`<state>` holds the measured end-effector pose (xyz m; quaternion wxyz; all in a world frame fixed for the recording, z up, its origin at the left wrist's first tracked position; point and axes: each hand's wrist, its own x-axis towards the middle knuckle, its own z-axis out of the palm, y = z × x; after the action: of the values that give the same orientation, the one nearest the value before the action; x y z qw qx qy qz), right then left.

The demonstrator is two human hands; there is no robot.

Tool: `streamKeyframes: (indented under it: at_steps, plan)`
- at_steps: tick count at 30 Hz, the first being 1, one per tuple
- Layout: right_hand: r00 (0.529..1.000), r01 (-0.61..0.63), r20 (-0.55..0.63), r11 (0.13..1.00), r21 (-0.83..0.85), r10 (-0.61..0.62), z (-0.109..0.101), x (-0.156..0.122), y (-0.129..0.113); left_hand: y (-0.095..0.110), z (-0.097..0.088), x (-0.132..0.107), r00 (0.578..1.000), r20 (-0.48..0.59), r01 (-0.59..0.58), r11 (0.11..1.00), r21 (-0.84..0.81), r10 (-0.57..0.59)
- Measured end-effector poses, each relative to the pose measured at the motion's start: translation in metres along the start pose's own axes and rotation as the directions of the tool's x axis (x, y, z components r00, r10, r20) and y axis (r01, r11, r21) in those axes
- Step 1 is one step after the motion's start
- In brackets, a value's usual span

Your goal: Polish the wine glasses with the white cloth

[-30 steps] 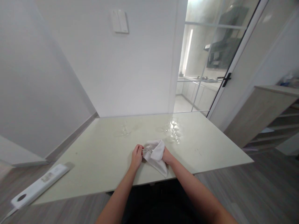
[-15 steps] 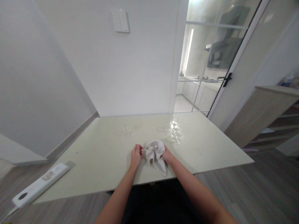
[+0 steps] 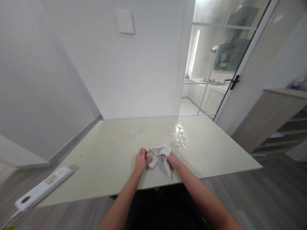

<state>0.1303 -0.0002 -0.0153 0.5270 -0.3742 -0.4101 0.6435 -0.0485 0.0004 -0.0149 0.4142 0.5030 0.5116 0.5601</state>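
My left hand (image 3: 141,158) is closed on the stem end of a clear wine glass (image 3: 156,153), which lies on its side between my hands. A white cloth (image 3: 163,166) wraps around the glass bowl, so much of the bowl is hidden. On the other side, my right hand (image 3: 173,159) grips the cloth, its fingers partly covered by the folds and pressed toward the bowl. One corner of the cloth hangs down near the table's front edge.
Several clear glasses (image 3: 179,134) stand on the pale table (image 3: 103,159) beyond my right hand. More clear glassware (image 3: 129,133) is at the back, left of centre. A white power strip (image 3: 44,187) lies across the left front edge. A wall rises behind the table.
The cloth has folded further over the glass bowl, which shows less than before. My right hand's fingers have moved inward at the bowl. My left hand keeps its hold on the stem.
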Motion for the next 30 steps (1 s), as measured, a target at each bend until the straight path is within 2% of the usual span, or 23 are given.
streamKeyframes:
  at_steps: [3,5,12,17,23,28,30]
  plan:
    - [0.981,0.118,0.168,0.981,-0.152,-0.092,0.001,-0.004,-0.007,0.002,0.001,-0.005,0.993,0.100,-0.069,0.993,0.098,0.059]
    - [0.968,0.154,0.225,0.971,-0.185,-0.111,0.002,-0.005,-0.011,0.003,0.001,-0.007,0.987,0.131,-0.107,0.986,0.131,0.090]
    - [0.976,0.161,0.182,0.965,-0.206,-0.124,-0.006,-0.002,0.000,0.009,-0.003,-0.013,0.969,0.144,-0.228,0.952,0.204,0.201]
    - [0.972,0.206,0.169,0.933,-0.294,-0.161,-0.011,-0.002,0.004,0.011,-0.005,-0.018,0.956,0.150,-0.283,0.930,0.236,0.253]
    - [0.964,0.182,0.248,0.922,-0.343,-0.098,-0.005,-0.004,-0.005,0.008,-0.004,-0.015,0.957,0.150,-0.281,0.921,0.272,0.248]
    - [0.943,0.170,0.327,0.933,-0.317,-0.060,-0.005,-0.001,-0.002,0.005,-0.002,-0.010,0.970,0.129,-0.231,0.949,0.212,0.207]
    - [0.947,0.172,0.315,0.934,-0.314,-0.068,-0.008,0.000,0.002,0.004,-0.002,-0.009,0.976,0.120,-0.204,0.961,0.188,0.184]
